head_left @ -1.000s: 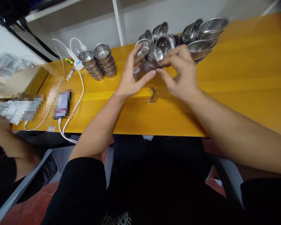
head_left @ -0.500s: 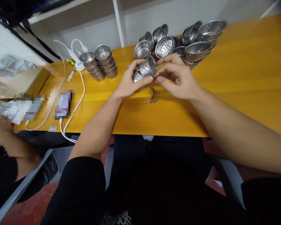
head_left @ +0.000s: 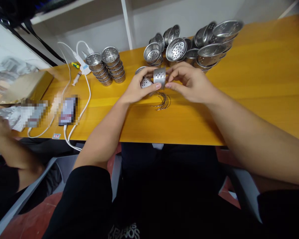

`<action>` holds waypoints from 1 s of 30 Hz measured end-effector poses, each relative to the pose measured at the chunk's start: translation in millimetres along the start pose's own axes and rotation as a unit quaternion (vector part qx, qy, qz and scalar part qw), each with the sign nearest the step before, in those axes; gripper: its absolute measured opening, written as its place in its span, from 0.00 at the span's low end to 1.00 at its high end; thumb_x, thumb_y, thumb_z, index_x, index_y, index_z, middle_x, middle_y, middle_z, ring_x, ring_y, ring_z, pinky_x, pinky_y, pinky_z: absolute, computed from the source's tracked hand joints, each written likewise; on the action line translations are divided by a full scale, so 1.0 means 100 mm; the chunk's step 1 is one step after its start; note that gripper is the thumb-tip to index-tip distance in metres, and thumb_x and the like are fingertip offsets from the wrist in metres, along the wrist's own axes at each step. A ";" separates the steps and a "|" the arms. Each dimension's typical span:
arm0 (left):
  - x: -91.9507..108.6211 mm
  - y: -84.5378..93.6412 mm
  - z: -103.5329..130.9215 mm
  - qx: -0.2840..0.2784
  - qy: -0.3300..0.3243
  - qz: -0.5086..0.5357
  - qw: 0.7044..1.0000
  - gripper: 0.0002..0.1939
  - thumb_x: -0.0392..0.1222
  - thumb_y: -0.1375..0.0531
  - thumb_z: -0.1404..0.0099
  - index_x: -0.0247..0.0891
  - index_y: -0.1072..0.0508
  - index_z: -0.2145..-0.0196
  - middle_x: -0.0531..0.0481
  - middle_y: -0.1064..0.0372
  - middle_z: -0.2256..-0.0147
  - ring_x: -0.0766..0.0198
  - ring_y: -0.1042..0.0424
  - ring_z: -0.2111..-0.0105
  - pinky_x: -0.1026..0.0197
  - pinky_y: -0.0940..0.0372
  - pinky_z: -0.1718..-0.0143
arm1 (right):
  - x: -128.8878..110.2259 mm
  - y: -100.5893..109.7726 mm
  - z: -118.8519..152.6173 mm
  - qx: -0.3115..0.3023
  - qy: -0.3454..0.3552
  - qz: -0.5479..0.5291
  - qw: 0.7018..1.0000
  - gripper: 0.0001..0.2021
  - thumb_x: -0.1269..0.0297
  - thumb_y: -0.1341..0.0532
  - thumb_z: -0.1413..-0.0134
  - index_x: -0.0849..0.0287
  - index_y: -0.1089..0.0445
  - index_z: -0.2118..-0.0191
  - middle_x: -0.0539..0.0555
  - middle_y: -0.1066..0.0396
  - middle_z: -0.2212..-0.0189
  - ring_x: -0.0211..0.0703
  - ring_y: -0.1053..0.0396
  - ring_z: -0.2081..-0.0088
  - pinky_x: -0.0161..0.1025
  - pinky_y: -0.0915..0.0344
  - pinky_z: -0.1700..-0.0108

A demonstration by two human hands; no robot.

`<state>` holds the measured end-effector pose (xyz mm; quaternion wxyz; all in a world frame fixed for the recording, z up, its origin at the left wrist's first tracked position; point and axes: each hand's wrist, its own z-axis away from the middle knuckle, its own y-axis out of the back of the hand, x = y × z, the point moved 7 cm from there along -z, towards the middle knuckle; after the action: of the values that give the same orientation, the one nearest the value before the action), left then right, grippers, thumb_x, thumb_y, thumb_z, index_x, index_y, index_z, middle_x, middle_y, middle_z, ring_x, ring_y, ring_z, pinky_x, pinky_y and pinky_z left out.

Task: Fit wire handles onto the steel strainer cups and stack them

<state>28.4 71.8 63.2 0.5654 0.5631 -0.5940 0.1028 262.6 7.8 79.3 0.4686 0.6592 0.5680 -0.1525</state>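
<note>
A small perforated metal cup [head_left: 159, 77] is held on its side by my left hand [head_left: 137, 87], with the thumb along its lower edge. My right hand [head_left: 189, 81] is at the cup's right end, thumb and fingers pinched close together; whatever lies between those fingertips is too small to make out. Another perforated cup [head_left: 145, 83] shows behind my left thumb, partly covered by the hand. Just below the hands, several thin curved metal wires [head_left: 164, 101] lie in a loose bunch on the yellow table [head_left: 149, 127].
Stacked perforated cups [head_left: 112, 63] stand at the left. More metal cups [head_left: 176, 49] are piled behind my hands, with larger ones [head_left: 210, 54] to the right. White cables [head_left: 88, 96] run past a phone [head_left: 68, 111]. Another person's arm [head_left: 15, 146] is at the far left.
The held cup has turned, so its side faces me and its open rim no longer shows. My right hand has shifted slightly, its fingers more curled. The other person's hand has moved slightly up.
</note>
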 end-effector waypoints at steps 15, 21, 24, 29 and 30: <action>-0.22 0.12 -0.01 0.040 0.017 -0.015 0.999 0.60 1.00 0.29 0.34 0.53 0.20 0.25 0.41 0.15 0.33 0.28 0.20 0.20 0.23 0.28 0.13 | 0.01 0.08 -0.03 0.020 -0.014 -0.101 0.995 0.33 0.16 0.17 0.36 0.41 0.18 0.56 0.60 0.13 0.31 0.73 0.15 0.33 0.78 0.20 0.25; -0.36 0.43 -0.06 0.189 0.003 -0.024 0.982 0.57 1.03 0.37 0.31 0.64 0.24 0.22 0.47 0.20 0.24 0.33 0.25 0.17 0.31 0.32 0.09 | 0.23 0.08 0.05 -0.088 0.015 0.086 0.992 0.30 0.20 0.20 0.29 0.44 0.14 0.55 0.65 0.16 0.34 0.76 0.20 0.31 0.80 0.25 0.20; -0.46 0.48 -0.11 0.189 -0.027 -0.004 0.982 0.59 1.02 0.35 0.32 0.60 0.22 0.22 0.44 0.19 0.25 0.33 0.23 0.19 0.31 0.31 0.11 | 0.33 -0.05 0.10 -0.170 0.015 0.112 0.979 0.32 0.19 0.24 0.26 0.46 0.13 0.53 0.64 0.17 0.42 0.72 0.17 0.39 0.80 0.20 0.25; -0.45 0.27 -0.14 0.105 -0.056 0.011 0.993 0.56 0.96 0.27 0.32 0.53 0.16 0.25 0.40 0.14 0.32 0.34 0.18 0.26 0.32 0.27 0.17 | 0.20 0.02 0.08 -0.045 0.011 0.107 0.993 0.38 0.15 0.28 0.22 0.44 0.15 0.34 0.66 0.17 0.33 0.74 0.16 0.37 0.77 0.17 0.27; -0.41 0.20 -0.13 0.081 -0.059 0.010 0.995 0.56 0.95 0.27 0.32 0.51 0.15 0.26 0.40 0.14 0.34 0.34 0.17 0.27 0.31 0.27 0.17 | 0.14 0.02 0.08 -0.022 0.010 0.088 0.996 0.38 0.15 0.27 0.23 0.42 0.16 0.31 0.65 0.19 0.29 0.74 0.16 0.37 0.76 0.16 0.29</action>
<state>8.9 111.4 45.6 0.4811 0.6063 -0.6211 0.1227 271.7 9.9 65.9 0.4887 0.6977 0.5158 -0.0912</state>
